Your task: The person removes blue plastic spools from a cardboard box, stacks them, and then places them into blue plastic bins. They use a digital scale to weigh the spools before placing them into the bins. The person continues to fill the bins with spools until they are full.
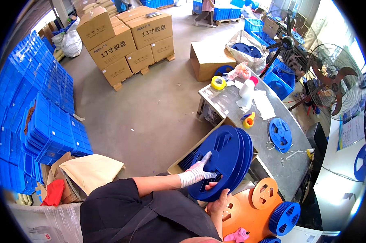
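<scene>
The person wears a black short-sleeved shirt (150,210) with loose folds across the torso. The left hand (197,172) is covered by a white knit glove reaching the wrist. The right hand (218,202) is ungloved.
</scene>
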{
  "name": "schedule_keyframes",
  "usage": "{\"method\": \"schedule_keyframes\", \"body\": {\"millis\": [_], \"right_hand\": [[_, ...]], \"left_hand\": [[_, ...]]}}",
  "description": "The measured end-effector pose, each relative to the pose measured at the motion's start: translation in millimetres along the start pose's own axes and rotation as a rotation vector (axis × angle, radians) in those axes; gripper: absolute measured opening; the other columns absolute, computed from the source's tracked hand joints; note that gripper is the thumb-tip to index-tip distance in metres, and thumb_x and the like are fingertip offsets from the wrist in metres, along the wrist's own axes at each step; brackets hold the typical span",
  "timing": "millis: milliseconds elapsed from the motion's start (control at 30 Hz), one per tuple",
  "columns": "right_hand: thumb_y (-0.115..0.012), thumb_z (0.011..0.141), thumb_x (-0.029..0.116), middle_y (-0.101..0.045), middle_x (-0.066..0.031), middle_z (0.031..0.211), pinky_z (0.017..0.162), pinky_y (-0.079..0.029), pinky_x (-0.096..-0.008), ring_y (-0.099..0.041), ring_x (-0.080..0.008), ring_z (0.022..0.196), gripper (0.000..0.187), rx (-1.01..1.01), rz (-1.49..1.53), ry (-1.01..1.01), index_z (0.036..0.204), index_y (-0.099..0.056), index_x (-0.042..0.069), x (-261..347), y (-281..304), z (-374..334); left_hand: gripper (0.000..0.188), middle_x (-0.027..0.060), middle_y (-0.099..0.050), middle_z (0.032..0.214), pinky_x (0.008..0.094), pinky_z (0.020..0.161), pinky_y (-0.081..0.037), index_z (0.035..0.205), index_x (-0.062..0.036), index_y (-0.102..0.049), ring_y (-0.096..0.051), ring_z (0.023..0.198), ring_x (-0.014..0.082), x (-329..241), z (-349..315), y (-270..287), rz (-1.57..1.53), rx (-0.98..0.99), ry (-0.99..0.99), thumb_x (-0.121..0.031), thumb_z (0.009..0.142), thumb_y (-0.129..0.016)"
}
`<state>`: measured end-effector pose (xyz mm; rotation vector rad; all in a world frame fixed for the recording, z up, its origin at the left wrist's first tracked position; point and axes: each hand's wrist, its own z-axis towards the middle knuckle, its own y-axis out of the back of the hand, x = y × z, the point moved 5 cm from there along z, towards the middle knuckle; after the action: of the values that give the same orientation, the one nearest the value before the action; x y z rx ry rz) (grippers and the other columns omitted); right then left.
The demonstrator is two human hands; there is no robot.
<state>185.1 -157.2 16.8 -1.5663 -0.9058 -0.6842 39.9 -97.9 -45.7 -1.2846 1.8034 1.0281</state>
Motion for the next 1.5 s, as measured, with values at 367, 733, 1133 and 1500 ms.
{"method": "schedule_keyframes", "body": {"millis": [367,733,1133,1500], "right_hand": [[-0.047,0.094,0.058,-0.059,-0.0053,0.081,0.059,-0.047,-0.0309,-0.055,-0.0164,0.067,0.072,-0.155,0.436,0.142,0.141,-0.037,0.004,60.2,47.2,-14.7],[-0.044,0.098,0.05,-0.057,-0.0043,0.086,0.065,-0.046,-0.0293,-0.054,-0.0141,0.072,0.064,-0.112,0.65,0.296,0.142,-0.037,0.004,69.1,81.2,-48.6],[-0.05,0.088,0.064,-0.064,-0.0185,0.109,0.075,-0.057,-0.0355,-0.068,-0.026,0.088,0.086,-0.208,-0.135,0.166,0.14,-0.036,-0.002,79.6,-3.3,-7.6],[-0.047,0.097,0.047,-0.065,-0.014,0.097,0.057,-0.054,-0.0276,-0.066,-0.019,0.068,0.054,-0.682,-0.352,0.135,0.127,-0.048,0.001,85.6,62.6,-54.7]], "left_hand": [[0.074,0.005,-0.056,0.102,0.0256,0.084,-0.042,0.154,-0.0176,-0.016,-0.05,0.089,0.0108,-70.1,-24.7,24.5,-0.354,0.096,-0.246,-0.044,0.096,-0.053],[0.072,0.0302,-0.041,0.14,0.043,0.105,-0.036,0.155,-0.0275,-0.008,-0.048,0.121,0.0326,-98.4,-27.1,-4.7,-0.739,0.554,0.023,-0.058,0.097,-0.039],[0.108,0.0234,-0.039,0.144,0.0365,0.11,-0.031,0.153,-0.0066,-0.015,-0.036,0.135,0.0292,-63.9,14.8,-45.7,-0.193,0.404,-0.183,-0.032,0.073,-0.082],[0.088,0.0206,-0.049,0.135,0.0399,0.103,-0.047,0.146,-0.0038,-0.028,-0.059,0.11,0.026,-54.3,10.6,-2.6,-1.679,0.96,0.213,-0.043,0.081,-0.072]]}}
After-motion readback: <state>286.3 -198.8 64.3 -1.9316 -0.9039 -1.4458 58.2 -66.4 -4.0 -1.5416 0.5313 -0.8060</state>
